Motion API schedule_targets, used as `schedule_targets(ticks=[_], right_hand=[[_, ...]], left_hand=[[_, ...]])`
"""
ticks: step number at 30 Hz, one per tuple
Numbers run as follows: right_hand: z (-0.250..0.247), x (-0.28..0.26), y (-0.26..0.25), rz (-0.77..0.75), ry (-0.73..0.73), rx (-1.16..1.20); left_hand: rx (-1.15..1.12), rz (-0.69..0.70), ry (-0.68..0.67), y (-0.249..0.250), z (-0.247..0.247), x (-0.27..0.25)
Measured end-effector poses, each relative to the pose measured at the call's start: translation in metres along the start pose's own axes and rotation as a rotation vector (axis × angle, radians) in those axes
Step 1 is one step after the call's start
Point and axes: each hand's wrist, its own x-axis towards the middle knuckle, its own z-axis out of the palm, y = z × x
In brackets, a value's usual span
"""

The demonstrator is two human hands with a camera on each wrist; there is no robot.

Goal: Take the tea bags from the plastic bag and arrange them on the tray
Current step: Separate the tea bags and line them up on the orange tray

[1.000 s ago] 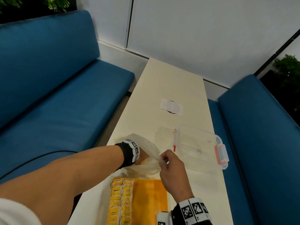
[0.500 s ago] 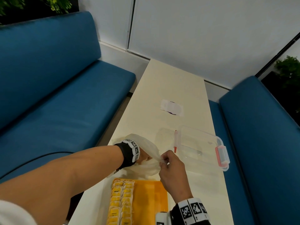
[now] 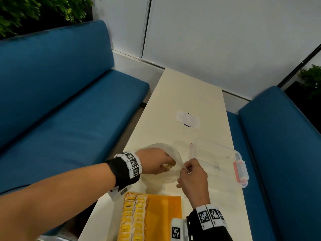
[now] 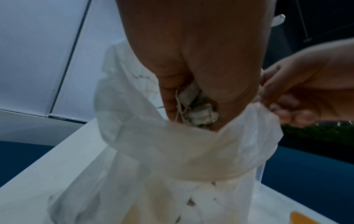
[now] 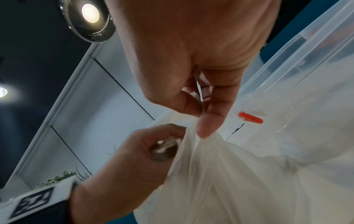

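While my right hand (image 3: 192,173) pinches the plastic bag (image 3: 166,176) rim, my left hand (image 3: 156,161) grips tea bags (image 4: 197,106); tangled strings could snag, I reckon.

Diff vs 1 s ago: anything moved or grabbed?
The left hand, earlier buried in the plastic bag, has drawn back out of its mouth gripping tea bags. The right hand still pinches the bag's rim. The tray with its tea-bag rows and the clear box are unchanged.
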Motion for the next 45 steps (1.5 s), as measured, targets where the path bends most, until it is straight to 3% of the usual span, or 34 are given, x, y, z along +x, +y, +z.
schedule_targets(ticks=[4, 7, 10, 13, 16, 20, 23, 25, 28, 34, 45], right_hand=[[0.001, 0.002, 0.001, 0.024, -0.01, 0.017], [0.003, 0.001, 0.003, 0.02, -0.01, 0.022], [0.002, -0.003, 0.007, 0.011, -0.007, 0.017], [0.001, -0.009, 0.01, -0.001, -0.029, 0.002], [-0.003, -0.014, 0.012, -0.014, -0.056, -0.064], [-0.008, -0.038, 0.003, -0.163, -0.015, -0.136], [-0.002, -0.067, -0.01, -0.229, -0.183, 0.019], [0.005, -0.083, -0.014, -0.224, -0.337, 0.14], [0.02, -0.102, -0.015, -0.246, -0.426, 0.221], [0.041, -0.115, -0.013, -0.315, -0.375, 0.104], [0.057, -0.124, -0.024, -0.344, -0.365, -0.073]], left_hand=[[-0.217, 0.057, 0.399, -0.004, 0.002, -0.026], [-0.564, -0.088, 0.653, 0.002, 0.004, -0.041], [-0.944, -0.293, 0.745, 0.01, -0.001, -0.055], [-1.39, -0.442, 0.738, 0.021, -0.003, -0.07], [-1.728, -0.499, 0.695, 0.03, 0.002, -0.088], [-1.951, -0.534, 0.626, 0.042, 0.011, -0.11], [-2.093, -0.553, 0.609, 0.05, 0.02, -0.123], [-2.161, -0.54, 0.588, 0.055, 0.028, -0.129], [-2.228, -0.549, 0.581, 0.061, 0.038, -0.138], [-2.275, -0.583, 0.57, 0.069, 0.047, -0.15], [-2.297, -0.685, 0.426, 0.078, 0.053, -0.163]])
